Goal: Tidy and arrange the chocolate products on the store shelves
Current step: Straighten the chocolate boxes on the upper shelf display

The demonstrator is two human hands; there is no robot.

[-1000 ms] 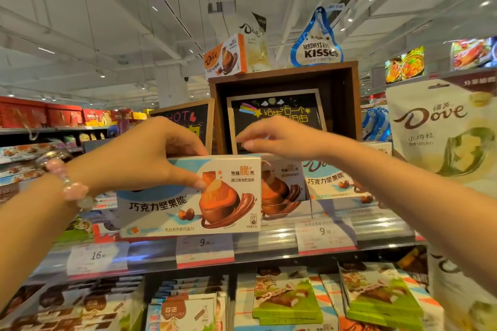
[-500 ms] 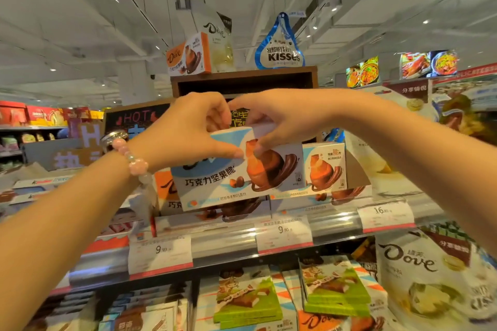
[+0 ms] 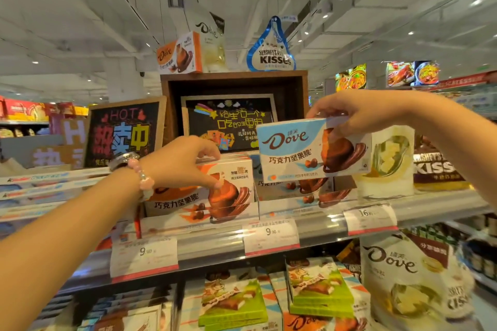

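Since half a second ago the hands have separated: both were on one blue chocolate box (image 3: 309,150) at center frame; now the right hand (image 3: 357,113) alone holds it up at right of center, fingers curled over the top edge, thumb on the front face, box clear of the shelf and slightly tilted. Left hand (image 3: 185,164) has dropped to lower center, fingers over the top and thumb on the front of an orange chocolate box (image 3: 212,191) standing on the top shelf (image 3: 430,207). Bead bracelet (image 3: 142,174) on the left wrist. More blue boxes (image 3: 304,188) sit on the shelf below the raised one. Price tags (image 3: 270,234) hang along the shelf front. Behind, at center, a wooden crate (image 3: 301,88) with a chalkboard sign (image 3: 228,121) inside; a second sign (image 3: 123,134) to its left. Green boxes (image 3: 234,303) lie on the lower shelf, bottom center; white bag (image 3: 398,271) at lower right.
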